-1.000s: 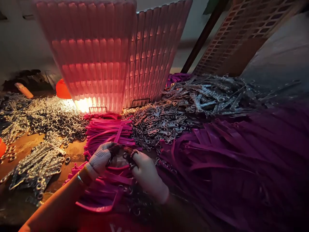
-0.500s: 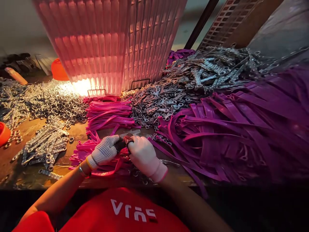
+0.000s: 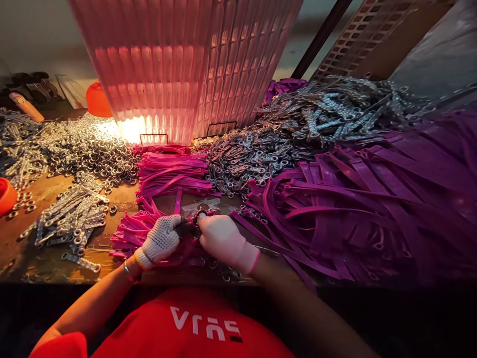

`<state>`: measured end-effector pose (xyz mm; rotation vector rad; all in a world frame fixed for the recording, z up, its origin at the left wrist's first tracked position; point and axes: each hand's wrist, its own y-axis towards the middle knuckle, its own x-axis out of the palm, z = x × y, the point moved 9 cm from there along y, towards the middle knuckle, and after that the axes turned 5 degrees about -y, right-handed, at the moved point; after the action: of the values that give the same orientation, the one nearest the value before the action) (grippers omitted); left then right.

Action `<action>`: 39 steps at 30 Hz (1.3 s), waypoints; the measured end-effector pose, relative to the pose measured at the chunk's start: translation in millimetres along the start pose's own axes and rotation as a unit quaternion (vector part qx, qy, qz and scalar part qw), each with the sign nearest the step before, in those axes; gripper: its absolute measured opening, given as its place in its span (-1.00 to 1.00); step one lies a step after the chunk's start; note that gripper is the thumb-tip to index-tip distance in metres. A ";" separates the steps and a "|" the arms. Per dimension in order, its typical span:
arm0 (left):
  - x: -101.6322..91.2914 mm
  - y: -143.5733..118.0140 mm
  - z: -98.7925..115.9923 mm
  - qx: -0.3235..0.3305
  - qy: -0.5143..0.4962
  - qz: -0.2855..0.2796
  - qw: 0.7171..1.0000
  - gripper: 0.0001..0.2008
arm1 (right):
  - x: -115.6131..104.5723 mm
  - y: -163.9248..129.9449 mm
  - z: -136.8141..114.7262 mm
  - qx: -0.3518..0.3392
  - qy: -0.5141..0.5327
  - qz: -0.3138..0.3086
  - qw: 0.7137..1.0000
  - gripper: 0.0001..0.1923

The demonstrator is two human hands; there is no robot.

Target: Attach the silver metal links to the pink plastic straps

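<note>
Two gloved hands, left hand (image 3: 161, 241) and right hand (image 3: 222, 239), meet at the near edge of a worn brown worktop (image 3: 44, 258), fingers curled shut together on a small dark piece (image 3: 187, 227) above a heap of pink straps (image 3: 167, 176). Silver metal links (image 3: 85, 149) spread left, purple straps (image 3: 354, 209) pile right, and a ribbed translucent panel (image 3: 179, 69) glows pink behind.
</note>
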<state>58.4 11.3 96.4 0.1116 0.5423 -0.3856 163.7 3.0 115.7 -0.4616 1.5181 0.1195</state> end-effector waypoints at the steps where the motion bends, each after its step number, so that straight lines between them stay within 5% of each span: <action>1: 1.4 0.5 -0.6 0.002 0.004 -0.004 1.000 -0.75 | 1.8 0.2 -2.7 -0.010 -0.010 0.000 1.000 -0.73; 13: -11.0 22.1 21.1 0.022 -0.005 -0.014 1.000 -0.76 | 2.4 17.8 11.0 -0.038 0.005 0.047 0.998 -0.69; 17: -9.9 18.6 18.6 -0.034 -0.077 -0.011 0.996 -0.72 | -1.3 14.7 18.8 -0.018 0.077 0.148 0.986 -0.45; 22: 8.1 2.9 -5.5 -0.146 -0.196 0.007 0.970 -0.64 | 12.5 13.7 18.0 -0.011 0.072 0.120 0.990 -0.52; 26: 8.0 -0.7 -4.3 -0.079 -0.132 0.049 0.987 -0.75 | 12.4 11.2 14.3 -0.027 0.015 0.097 0.995 -0.70; 30: 7.8 2.4 1.3 -0.034 -0.077 0.022 0.996 -0.77 | 6.3 6.7 7.1 -0.082 -0.026 0.109 0.990 -0.80; 35: -9.8 13.1 18.3 0.031 0.008 -0.100 0.994 -0.83 | 13.2 8.2 1.4 -0.137 -0.041 0.054 0.988 -0.82; 37: -30.4 15.4 16.2 0.040 0.041 -0.134 0.989 -0.84 | 16.5 7.3 4.4 -0.130 -0.054 0.027 0.990 -0.80; 39: -61.5 17.2 4.3 0.026 0.094 -0.107 0.989 -0.84 | 18.0 4.4 13.9 -0.095 -0.059 0.006 0.994 -0.75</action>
<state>18.7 46.4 132.3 0.1407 0.7335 -0.6031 176.3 8.4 96.9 -0.5874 1.3988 0.2986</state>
